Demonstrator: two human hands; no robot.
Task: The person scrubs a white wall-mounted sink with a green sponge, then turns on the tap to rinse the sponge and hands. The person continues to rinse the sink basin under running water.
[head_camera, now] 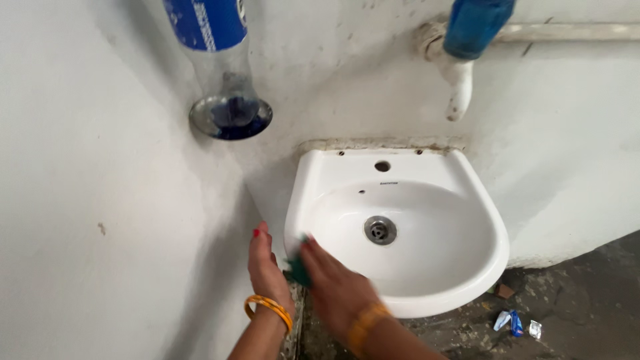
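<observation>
A small white wall-mounted sink (467, 220) with a metal drain (380, 230) sits in a corner. My right hand (337, 287) presses a green scrubbing pad (298, 270) against the sink's near left rim; the hand is blurred with motion. My left hand (263, 267) rests beside it against the sink's left outer edge, fingers together, holding nothing that I can see. Both wrists wear orange bangles.
A white tap (459, 83) with a blue top juts from the wall above the sink. A clear plastic bottle (223, 67) with a blue label hangs upside down at upper left. Small bits of litter (515, 323) lie on the dark floor at lower right.
</observation>
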